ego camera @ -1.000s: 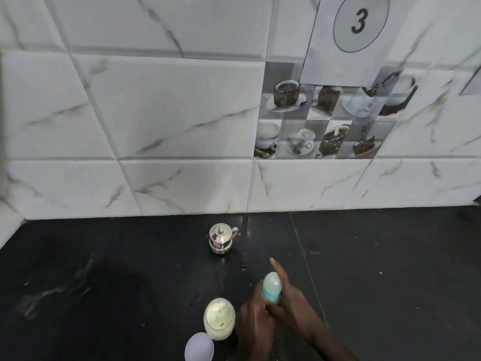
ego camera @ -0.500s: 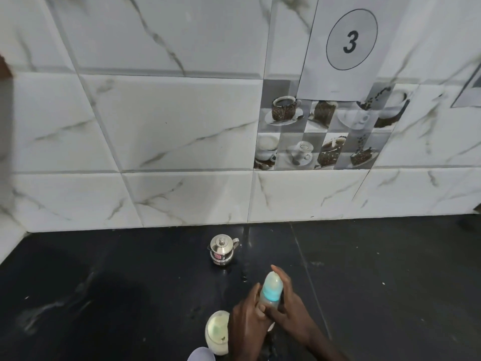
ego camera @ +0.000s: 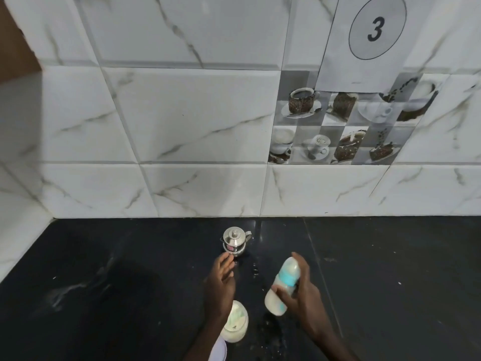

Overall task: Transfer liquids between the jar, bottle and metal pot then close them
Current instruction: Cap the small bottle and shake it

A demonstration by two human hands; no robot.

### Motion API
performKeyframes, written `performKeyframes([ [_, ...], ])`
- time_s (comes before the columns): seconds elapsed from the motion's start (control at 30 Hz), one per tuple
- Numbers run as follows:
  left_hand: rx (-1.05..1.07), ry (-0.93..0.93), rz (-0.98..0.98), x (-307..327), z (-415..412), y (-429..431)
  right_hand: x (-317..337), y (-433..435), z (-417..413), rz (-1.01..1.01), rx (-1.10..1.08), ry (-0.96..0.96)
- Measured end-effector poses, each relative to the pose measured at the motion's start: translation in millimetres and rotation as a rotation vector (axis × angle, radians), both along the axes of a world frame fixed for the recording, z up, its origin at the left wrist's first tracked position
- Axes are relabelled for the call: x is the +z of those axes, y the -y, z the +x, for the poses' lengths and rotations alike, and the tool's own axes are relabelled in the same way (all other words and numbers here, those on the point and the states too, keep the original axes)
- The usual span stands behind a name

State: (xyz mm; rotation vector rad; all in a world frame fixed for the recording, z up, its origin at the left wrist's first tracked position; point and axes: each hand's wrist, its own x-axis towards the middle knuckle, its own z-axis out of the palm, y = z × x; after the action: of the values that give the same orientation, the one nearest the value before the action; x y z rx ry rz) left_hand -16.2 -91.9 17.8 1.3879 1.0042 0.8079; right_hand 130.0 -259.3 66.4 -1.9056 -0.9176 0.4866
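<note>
My right hand (ego camera: 299,295) is closed around a white bottle with a teal band (ego camera: 283,285), held tilted above the black counter. My left hand (ego camera: 221,282) is open and stretched toward the small metal pot (ego camera: 235,242); its fingertips are just short of the pot's base. The pot stands near the wall with its lid on. A glass jar with whitish liquid (ego camera: 235,323) sits open at the bottom, partly under my left wrist. A white lid (ego camera: 218,349) lies beside it at the frame's lower edge.
The black counter (ego camera: 390,282) runs out to both sides, with small wet drops between the pot and the bottle. A white marble-tiled wall (ego camera: 182,126) rises behind the pot, turning a corner at the left. A paper sign with the number 3 (ego camera: 369,40) hangs on it.
My left hand let go of the bottle and moved forward to the metal pot. My right hand lifted the bottle and tilted it to the right.
</note>
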Motion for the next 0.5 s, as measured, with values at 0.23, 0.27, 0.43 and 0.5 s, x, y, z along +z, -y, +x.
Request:
performKeyframes([
  [0.23,0.042,-0.089,0.022,-5,-2,-8,5,-1,-4,0.003,0.002,0.04],
  [0.27,0.01,-0.091,0.023,-6,-1,-8,2,1,-6,-0.032,0.033,0.072],
  [0.43,-0.021,-0.082,0.021,-10,9,-8,2,-4,-5,0.052,-0.061,0.056],
  [0.5,-0.013,-0.087,0.024,-13,10,-10,5,-4,-11,-0.035,0.051,0.109],
])
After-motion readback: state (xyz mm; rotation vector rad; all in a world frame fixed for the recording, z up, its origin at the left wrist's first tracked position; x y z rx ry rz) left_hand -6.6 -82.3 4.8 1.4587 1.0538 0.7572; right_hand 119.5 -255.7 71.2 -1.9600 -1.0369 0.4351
